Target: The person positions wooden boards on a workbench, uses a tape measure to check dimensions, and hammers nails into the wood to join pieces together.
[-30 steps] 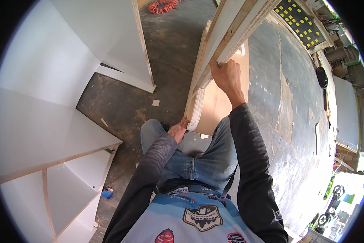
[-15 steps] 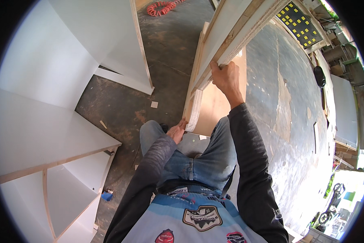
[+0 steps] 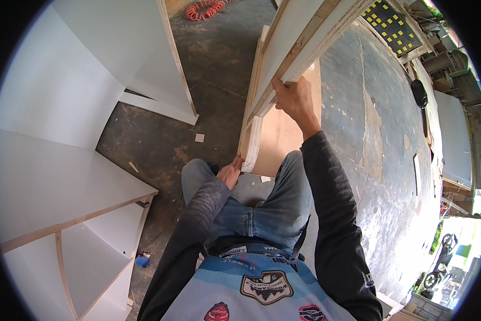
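A tall white-faced plywood cabinet piece [image 3: 289,51] with bare wooden edges stands in front of me, between and beyond my knees. My right hand [image 3: 295,102] is closed round its right-hand edge, the fingers partly hidden behind the wood. Lower down, my left hand [image 3: 231,172] grips the near bottom corner, beside a short white-edged upright part; its fingertips are partly hidden. A bare brown plywood sheet [image 3: 288,134] shows low behind the edge, under my right wrist.
White cabinet boxes stand on my left, one with a slanted panel [image 3: 64,182], another taller [image 3: 117,48]. A red coiled hose [image 3: 204,9] lies on the dark floor at the far end. Offcuts and a blue object [image 3: 142,261] lie about. Shelving and a motorcycle [image 3: 438,262] are at right.
The view has shifted slightly, so most things sit a little further left. Both hands keep the same hold on the cabinet piece.
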`<control>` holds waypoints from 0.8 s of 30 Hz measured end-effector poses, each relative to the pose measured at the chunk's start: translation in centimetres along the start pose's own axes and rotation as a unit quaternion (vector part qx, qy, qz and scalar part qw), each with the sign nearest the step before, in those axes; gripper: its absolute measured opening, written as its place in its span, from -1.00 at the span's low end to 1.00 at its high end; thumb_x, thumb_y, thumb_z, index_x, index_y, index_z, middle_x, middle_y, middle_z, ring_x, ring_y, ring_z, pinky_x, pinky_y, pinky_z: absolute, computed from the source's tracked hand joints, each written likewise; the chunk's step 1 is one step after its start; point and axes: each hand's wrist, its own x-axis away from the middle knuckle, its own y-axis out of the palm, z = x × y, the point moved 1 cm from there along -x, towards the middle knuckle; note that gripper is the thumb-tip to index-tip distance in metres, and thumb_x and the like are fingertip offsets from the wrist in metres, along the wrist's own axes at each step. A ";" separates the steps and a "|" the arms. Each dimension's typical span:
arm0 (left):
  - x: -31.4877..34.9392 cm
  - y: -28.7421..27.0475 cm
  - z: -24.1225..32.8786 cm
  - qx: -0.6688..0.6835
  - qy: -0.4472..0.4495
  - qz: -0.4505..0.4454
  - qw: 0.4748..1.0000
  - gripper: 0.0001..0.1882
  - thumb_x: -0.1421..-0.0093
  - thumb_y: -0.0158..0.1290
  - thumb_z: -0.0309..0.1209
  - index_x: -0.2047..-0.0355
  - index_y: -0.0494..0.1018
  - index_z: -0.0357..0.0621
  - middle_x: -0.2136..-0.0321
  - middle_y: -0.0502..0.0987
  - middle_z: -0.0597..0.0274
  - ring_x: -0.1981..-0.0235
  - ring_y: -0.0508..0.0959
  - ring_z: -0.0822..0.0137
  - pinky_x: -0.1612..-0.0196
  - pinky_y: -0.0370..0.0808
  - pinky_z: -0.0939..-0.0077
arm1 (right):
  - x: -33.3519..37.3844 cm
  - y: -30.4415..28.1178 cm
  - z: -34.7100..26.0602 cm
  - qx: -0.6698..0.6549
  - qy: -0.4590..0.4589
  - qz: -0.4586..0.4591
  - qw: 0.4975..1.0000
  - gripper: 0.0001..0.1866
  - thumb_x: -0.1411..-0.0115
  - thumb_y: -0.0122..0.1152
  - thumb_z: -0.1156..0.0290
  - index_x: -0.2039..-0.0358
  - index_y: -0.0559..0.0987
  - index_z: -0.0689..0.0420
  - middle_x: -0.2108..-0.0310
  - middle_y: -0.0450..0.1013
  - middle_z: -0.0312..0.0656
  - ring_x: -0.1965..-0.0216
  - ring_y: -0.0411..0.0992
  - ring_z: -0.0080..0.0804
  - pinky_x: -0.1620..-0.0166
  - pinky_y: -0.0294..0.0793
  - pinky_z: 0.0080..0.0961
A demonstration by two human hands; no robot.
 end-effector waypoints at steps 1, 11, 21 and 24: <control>0.0 0.0 0.0 -0.001 0.001 0.002 1.000 -0.40 0.06 -0.03 -0.78 -0.07 0.24 -0.32 -0.30 0.15 -0.37 -0.08 0.49 -0.17 -0.05 0.55 0.20 | -0.1 0.1 0.0 0.003 0.001 0.001 1.000 -0.64 -0.13 0.18 0.25 0.41 0.63 0.38 0.52 0.55 0.20 0.38 0.58 0.12 0.25 0.54 -0.15; -0.1 -0.2 0.2 0.004 -0.006 -0.007 1.000 -0.43 0.04 -0.04 -0.79 -0.04 0.25 -0.30 -0.30 0.15 -0.37 -0.09 0.47 -0.18 -0.05 0.55 0.19 | -0.2 0.3 -0.3 0.008 -0.005 0.001 1.000 -0.64 -0.10 0.20 0.26 0.50 0.61 0.39 0.55 0.53 0.20 0.41 0.57 0.12 0.27 0.54 -0.14; -0.1 -0.5 0.3 0.022 -0.016 -0.024 0.999 -0.47 0.01 -0.04 -0.78 -0.03 0.26 -0.31 -0.30 0.16 -0.35 -0.10 0.46 -0.18 -0.09 0.51 0.18 | -0.2 0.1 -0.3 0.004 -0.006 -0.014 1.000 -0.67 -0.09 0.21 0.26 0.49 0.63 0.35 0.56 0.54 0.16 0.44 0.57 0.10 0.28 0.55 -0.17; -0.2 -0.3 0.1 0.033 0.003 -0.001 0.999 -0.46 0.01 -0.02 -0.77 -0.05 0.26 -0.32 -0.29 0.17 -0.35 -0.14 0.43 -0.17 -0.13 0.48 0.19 | 0.2 0.1 -0.6 0.030 -0.024 0.002 0.999 -0.67 -0.09 0.22 0.24 0.47 0.66 0.32 0.56 0.54 0.15 0.44 0.57 0.09 0.26 0.57 -0.18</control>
